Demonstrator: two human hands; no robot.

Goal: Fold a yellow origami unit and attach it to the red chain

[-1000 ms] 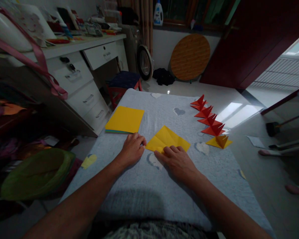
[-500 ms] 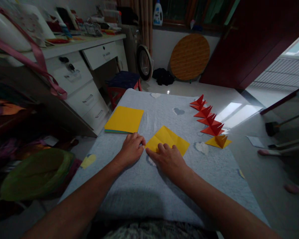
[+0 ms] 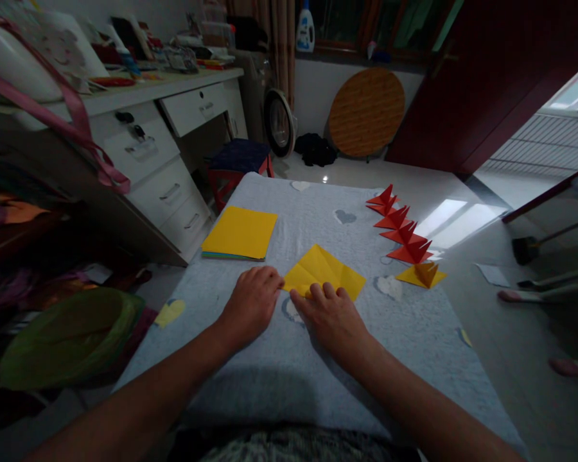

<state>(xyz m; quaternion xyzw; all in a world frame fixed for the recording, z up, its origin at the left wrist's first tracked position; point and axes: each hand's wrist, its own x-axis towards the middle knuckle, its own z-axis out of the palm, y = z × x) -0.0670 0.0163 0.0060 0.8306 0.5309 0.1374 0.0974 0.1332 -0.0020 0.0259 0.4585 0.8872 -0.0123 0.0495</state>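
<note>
A sheet of yellow origami paper with crease lines lies turned like a diamond on the cloth-covered table. At its left corner my left hand is closed, with thumb and forefinger pinching the tip. My right hand bends over the near edge, thumb and fingertips gripping and pressing the paper there; the fold beneath them is partly hidden. A stack of square paper, yellow on top, sits beyond my left hand. Over on the right stand several red folded paper pieces in a row, with a yellow folded piece at the near end.
The table's pale blue cloth has heart patterns. A white desk with drawers stands on the left, above a green-lined bin. Behind the table are a stool, an open washing machine and a round wooden board.
My left hand has shifted slightly nearer and onto the paper's left corner. My right thumb has slid a little to the right along the near edge.
</note>
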